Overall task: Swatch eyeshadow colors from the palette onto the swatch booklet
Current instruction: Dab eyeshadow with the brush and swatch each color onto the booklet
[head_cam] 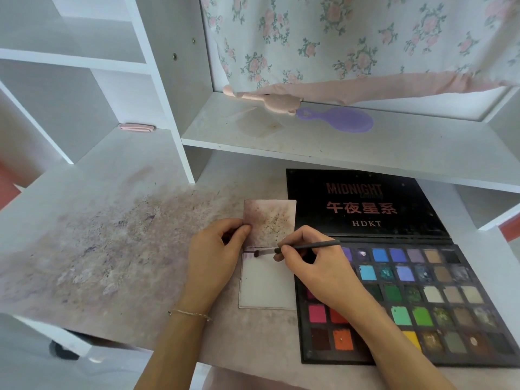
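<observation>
The swatch booklet (267, 280) lies open near the middle of the desk (118, 220), just beside the left edge of the eyeshadow palette (422, 299), which takes up the desk's right side toward the near edge. The booklet's upper leaf is already mottled with brownish speckles; the lower page is almost bare, with only a faint plum smear at its top left corner, close to the fold.

A thin brush (298, 247) is pinched between the thumb and fingers of the right hand (315, 266), its dark tip touching the page at that smear. The left hand (213, 254) is curled over the booklet's left edge at the fold, thumb and fingers gripping the upper leaf and pinning it down.

Several risks can be judged from here. The stroke sits so close to the fold that pigment may be carried onto the upper leaf or muddied by what is already there. The right wrist and forearm lie across the palette's left pans, so colour could be picked up on the skin and dragged onto the clean page, or soft pans could be dented. If the left hand's hold is eased, the light booklet is likely to slide under the brush. Loose powder already stains the desk to the left, and more fallout could soil the page's underside.
</observation>
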{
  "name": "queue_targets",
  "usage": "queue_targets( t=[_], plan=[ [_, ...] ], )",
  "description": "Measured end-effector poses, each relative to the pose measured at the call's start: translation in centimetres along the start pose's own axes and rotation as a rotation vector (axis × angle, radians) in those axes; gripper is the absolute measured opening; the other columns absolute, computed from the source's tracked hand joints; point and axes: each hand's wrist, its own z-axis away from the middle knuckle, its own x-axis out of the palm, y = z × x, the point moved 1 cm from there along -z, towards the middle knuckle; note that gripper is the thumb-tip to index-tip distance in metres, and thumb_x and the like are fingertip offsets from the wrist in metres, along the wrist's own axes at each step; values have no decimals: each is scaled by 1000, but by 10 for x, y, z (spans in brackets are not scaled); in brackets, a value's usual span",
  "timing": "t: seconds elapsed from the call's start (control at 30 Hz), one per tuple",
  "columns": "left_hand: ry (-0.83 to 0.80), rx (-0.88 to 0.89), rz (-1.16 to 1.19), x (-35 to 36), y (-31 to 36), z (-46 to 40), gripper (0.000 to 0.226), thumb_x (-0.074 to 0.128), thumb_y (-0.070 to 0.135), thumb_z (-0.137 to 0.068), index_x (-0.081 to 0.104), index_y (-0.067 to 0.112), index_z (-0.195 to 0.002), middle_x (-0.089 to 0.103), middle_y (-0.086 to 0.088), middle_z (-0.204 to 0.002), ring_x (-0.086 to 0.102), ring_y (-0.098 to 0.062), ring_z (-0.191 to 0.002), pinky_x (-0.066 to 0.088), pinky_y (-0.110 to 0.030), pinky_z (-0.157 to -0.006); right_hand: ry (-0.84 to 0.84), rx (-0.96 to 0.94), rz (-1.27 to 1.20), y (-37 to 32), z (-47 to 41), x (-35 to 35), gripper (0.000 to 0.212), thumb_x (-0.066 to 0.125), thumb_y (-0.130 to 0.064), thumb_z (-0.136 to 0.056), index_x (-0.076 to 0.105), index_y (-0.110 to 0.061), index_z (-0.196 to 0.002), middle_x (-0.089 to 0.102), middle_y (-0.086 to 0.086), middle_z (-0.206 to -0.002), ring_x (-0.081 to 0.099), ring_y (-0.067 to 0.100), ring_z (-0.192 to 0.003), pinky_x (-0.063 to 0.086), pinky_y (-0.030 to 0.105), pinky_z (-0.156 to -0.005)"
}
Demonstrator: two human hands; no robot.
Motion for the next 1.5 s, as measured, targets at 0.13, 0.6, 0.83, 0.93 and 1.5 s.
queue_targets(
  t=[0.13,0.6,0.83,0.93,1.5],
  plan=[
    [2,-4,8,0,0,0,10,62,17,-83,72,17,-87,62,21,-74,59,-1,-75,43,-11,-67,-7,9,32,1,1,0,11,59,-17,-83,59,-26,-76,70,-1,-77,64,11,-78,53,23,-69],
    [2,-23,34,-1,1,1,10,63,16,-83,72,16,-86,65,14,-75,61,-6,-76,47,-19,-70,-4,11,18,1,0,1,15,58,-15,-84,58,-28,-76,69,-4,-76,64,9,-78,52,20,-69],
    [-3,-27,34,0,1,1,10,63,16,-83,72,16,-87,64,15,-75,61,-5,-76,47,-19,-71,-12,6,33,2,0,1,13,58,-17,-83,58,-27,-76,69,-2,-77,64,11,-78,53,23,-70],
    [-4,-25,35,0,1,0,11,62,16,-84,72,16,-88,64,15,-76,61,-4,-77,47,-18,-71,-6,-8,27,2,-1,2,17,57,-16,-85,56,-30,-76,69,-6,-76,63,4,-78,52,16,-69],
    [-6,-29,41,-2,3,2,10,62,15,-84,72,15,-87,68,8,-78,62,-11,-77,50,-30,-73,13,-35,31,5,-2,2,13,55,-18,-85,57,-29,-78,67,-4,-78,62,10,-77,51,22,-67]
  ],
)
